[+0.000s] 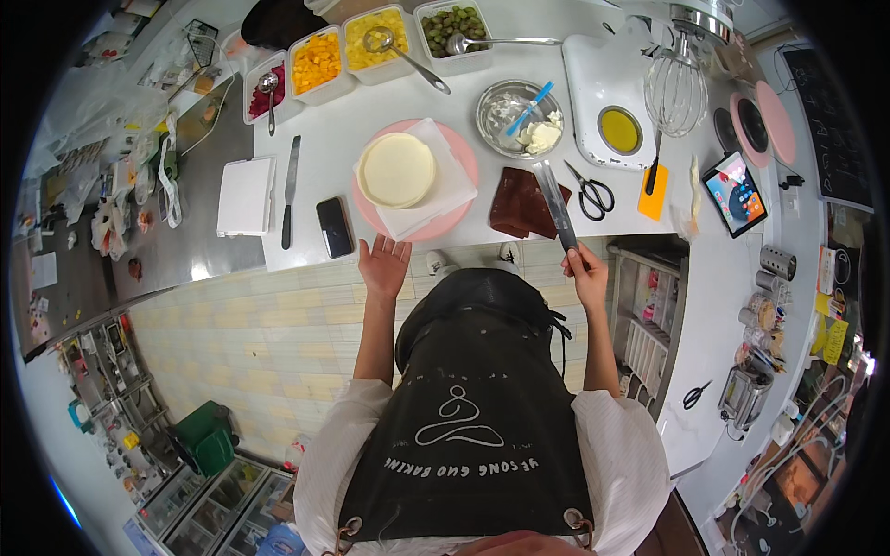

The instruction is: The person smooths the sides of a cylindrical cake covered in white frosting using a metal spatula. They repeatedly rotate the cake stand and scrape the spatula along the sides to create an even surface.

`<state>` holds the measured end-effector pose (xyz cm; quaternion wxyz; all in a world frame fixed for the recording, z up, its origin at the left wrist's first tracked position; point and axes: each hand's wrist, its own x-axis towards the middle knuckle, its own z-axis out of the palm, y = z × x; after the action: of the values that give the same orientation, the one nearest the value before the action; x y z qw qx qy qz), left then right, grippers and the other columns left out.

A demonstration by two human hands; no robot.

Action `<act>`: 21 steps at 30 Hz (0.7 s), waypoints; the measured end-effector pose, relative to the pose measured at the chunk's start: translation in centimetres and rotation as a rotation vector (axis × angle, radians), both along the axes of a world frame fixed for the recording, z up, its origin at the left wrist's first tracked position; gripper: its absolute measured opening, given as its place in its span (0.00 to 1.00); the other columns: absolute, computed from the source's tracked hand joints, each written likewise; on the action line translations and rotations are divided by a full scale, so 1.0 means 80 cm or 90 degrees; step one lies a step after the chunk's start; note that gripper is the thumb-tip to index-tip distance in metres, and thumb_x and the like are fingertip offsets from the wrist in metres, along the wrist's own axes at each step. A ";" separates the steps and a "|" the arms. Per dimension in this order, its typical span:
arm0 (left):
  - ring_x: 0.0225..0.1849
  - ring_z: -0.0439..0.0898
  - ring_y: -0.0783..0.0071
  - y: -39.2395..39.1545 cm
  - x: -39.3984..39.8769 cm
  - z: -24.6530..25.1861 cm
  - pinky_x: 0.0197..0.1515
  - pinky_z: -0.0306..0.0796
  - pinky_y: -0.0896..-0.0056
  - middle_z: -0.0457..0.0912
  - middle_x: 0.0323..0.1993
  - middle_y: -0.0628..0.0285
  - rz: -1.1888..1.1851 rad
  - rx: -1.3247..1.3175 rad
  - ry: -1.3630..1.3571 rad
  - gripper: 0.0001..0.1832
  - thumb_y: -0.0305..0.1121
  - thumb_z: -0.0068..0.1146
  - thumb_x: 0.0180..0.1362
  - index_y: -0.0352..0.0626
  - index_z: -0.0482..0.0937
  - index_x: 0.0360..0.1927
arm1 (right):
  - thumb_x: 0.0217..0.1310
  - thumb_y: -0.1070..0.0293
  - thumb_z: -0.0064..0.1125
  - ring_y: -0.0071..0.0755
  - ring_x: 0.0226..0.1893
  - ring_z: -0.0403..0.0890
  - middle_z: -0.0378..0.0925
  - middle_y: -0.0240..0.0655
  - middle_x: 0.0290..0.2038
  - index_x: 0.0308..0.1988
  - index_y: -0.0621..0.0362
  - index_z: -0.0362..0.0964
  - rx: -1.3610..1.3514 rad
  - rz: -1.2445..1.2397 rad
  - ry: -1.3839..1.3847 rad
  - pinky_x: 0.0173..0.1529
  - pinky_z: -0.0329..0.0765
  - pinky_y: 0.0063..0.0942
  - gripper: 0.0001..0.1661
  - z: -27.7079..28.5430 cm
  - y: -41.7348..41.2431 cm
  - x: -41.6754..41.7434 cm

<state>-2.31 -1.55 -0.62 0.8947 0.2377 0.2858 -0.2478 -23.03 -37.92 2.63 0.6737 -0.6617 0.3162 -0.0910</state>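
A round pale cake layer (396,170) sits on a sheet of white paper (453,174) over a pink round turntable (455,219). Just below the turntable's near edge, my left hand (384,267) is palm up with nothing in it. My right hand (584,267) grips the black handle of a metal icing spatula (554,201), whose blade reaches over a folded brown cloth (514,208) towards a steel bowl (487,132). White cream (541,137) and a blue-handled spatula (530,109) are in the bowl.
Tubs of orange fruit cubes (316,64), yellow cubes, red pieces and green grapes line the back. Left lie a phone (335,227), a second long spatula (291,191) and a white box (246,197). Right are black scissors (591,192), a scale, a whisk (676,90), an orange scraper and a tablet (735,193).
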 end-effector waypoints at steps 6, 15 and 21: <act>0.67 0.68 0.55 -0.007 -0.015 -0.015 0.71 0.60 0.50 0.71 0.63 0.54 -0.020 -0.068 0.021 0.33 0.60 0.39 0.71 0.38 0.68 0.61 | 0.71 0.64 0.58 0.15 0.22 0.72 0.76 0.26 0.24 0.50 0.62 0.80 -0.031 0.021 0.041 0.28 0.71 0.17 0.15 0.004 0.002 -0.003; 0.68 0.67 0.56 -0.015 -0.009 0.000 0.71 0.59 0.51 0.72 0.63 0.53 -0.015 0.012 0.015 0.33 0.60 0.39 0.71 0.40 0.69 0.62 | 0.71 0.63 0.58 0.14 0.20 0.72 0.75 0.26 0.21 0.49 0.62 0.81 -0.072 0.018 0.051 0.25 0.69 0.16 0.15 0.026 -0.008 0.013; 0.64 0.70 0.64 0.011 0.031 -0.007 0.67 0.61 0.58 0.73 0.62 0.60 -0.012 0.050 -0.046 0.30 0.59 0.39 0.71 0.43 0.71 0.59 | 0.71 0.63 0.58 0.13 0.21 0.71 0.74 0.25 0.21 0.46 0.63 0.80 -0.078 0.067 0.024 0.26 0.68 0.16 0.14 0.059 -0.006 0.057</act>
<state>0.20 -0.63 -1.18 0.8921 0.2837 0.2608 -0.2359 -18.45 -38.40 7.37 0.6295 -0.7191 0.2876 -0.0622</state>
